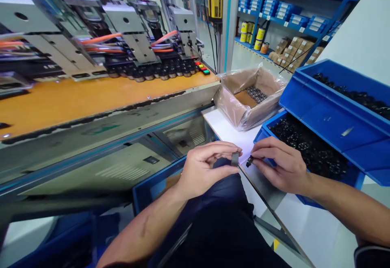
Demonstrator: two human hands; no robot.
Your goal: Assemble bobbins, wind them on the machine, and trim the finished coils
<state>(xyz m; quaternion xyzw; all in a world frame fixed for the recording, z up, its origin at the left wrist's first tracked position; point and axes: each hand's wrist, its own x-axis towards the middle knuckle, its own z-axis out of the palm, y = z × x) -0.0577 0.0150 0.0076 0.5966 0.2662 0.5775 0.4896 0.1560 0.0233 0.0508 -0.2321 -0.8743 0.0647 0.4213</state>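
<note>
Between the thumb and fingers of my left hand (202, 170) is a small grey ring-shaped part (235, 159). My right hand (282, 164) pinches a small black part (249, 161), too small to name more exactly. The two parts face each other across a narrow gap, above the corner of the white side table (317, 223). Just behind my right hand, a lower blue bin (262, 136) holds many black plastic parts (307, 148).
An upper blue bin (338, 113) with black parts stands over the lower one. Beyond my hands sits a plastic-lined cardboard box (233, 107) with small metal parts inside. On the left runs an orange workbench (100, 101) with machine fixtures (138, 46). Blue shelves (283, 24) stand behind.
</note>
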